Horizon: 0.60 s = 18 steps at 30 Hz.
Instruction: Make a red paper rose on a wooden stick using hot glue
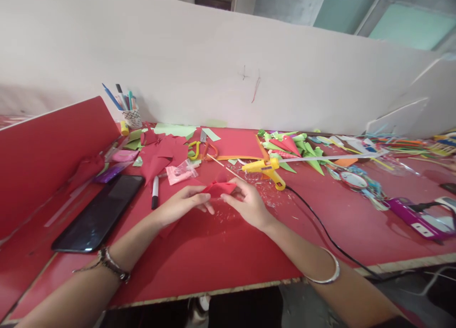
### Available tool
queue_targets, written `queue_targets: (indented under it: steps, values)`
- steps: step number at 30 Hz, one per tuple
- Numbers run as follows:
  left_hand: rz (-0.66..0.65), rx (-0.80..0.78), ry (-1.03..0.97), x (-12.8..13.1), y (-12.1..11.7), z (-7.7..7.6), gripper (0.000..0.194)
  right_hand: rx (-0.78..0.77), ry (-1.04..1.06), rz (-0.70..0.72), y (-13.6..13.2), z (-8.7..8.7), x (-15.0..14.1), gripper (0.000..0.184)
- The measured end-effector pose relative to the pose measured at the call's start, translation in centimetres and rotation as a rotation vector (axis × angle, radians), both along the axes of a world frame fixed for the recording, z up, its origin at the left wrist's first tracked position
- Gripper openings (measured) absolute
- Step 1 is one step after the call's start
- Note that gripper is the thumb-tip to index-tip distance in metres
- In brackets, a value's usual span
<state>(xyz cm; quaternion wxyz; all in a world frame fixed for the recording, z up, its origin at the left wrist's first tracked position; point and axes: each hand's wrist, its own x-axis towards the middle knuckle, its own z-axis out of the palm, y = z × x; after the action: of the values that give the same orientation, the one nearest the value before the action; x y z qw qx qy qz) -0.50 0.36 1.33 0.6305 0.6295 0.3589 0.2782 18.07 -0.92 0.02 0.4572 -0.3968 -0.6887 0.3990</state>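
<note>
Between both hands, just over the red table, is a folded piece of red paper (220,189). My left hand (188,202) pinches its left edge, thumb on top. On the other side my right hand (245,202) grips the right edge between thumb and fingers. Right behind the hands lies a thin wooden stick (221,162). A yellow hot glue gun (265,168) with a long clear glue stick rests to the right of my right hand. Left of my left hand lies a black-and-white marker (155,192), near a small plastic bag of pink pieces (181,172).
A black phone (99,214) lies at left, near a pen cup (131,116). Red paper scraps (160,152) and yellow-handled scissors (194,149) are behind my hands. Green and red paper cones (295,149) are piled back right. The glue gun's cord (317,218) crosses towards a purple power strip (416,218).
</note>
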Motion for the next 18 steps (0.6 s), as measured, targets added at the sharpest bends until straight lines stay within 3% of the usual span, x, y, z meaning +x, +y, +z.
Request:
queue_targets:
  steps: [4, 10, 18]
  values:
    - [-0.136, 0.088, 0.126, -0.4, 0.0, 0.8, 0.022, 0.018, -0.144, 0.077, -0.3, 0.4, 0.1, 0.007]
    - [-0.286, 0.028, 0.18, 0.2, -0.7, 0.5, 0.027, -0.125, -0.101, 0.309, -0.7, 0.6, 0.1, 0.005]
    - [-0.132, 0.106, 0.143, 1.3, -1.2, 0.5, 0.036, -0.25, 0.1, 0.249, -0.3, 0.0, 0.0, 0.012]
